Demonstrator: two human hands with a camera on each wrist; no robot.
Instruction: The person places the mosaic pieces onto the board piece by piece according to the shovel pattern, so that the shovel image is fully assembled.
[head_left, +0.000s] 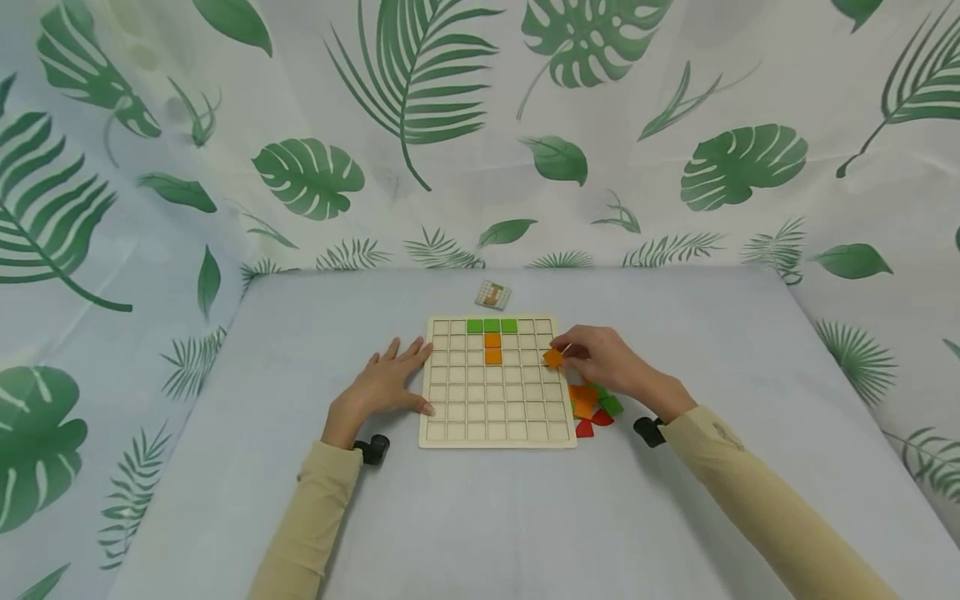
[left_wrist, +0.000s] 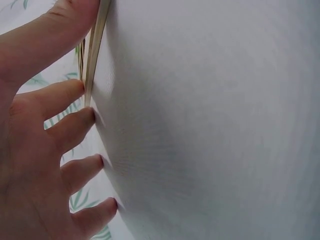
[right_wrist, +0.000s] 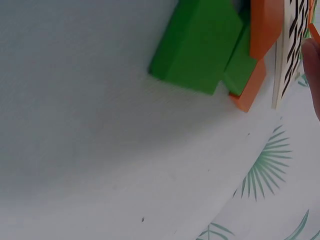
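A pale wooden grid board (head_left: pixel 457 406) lies flat on the table. Three green square tiles (head_left: pixel 491 326) fill a row at its top, and two orange square tiles (head_left: pixel 492 347) run down below the middle one. With its fingers spread, my left hand (head_left: pixel 384 379) touches the board's left edge; fingertips (left_wrist: pixel 86 114) and thumb meet that edge in the left wrist view. My right hand (head_left: pixel 603 358) pinches an orange tile (head_left: pixel 552 357) over the board's right edge. In the right wrist view only a bit of this hand (right_wrist: pixel 312 70) shows, at the right border.
Orange, green and red pieces (head_left: pixel 585 402) are heaped against the board's right side; green pieces (right_wrist: pixel 200 50) loom large in the right wrist view. Behind the board lies a small picture card (head_left: pixel 492 295). Leaf-patterned cloth (head_left: pixel 600 167) walls the table's back and sides.
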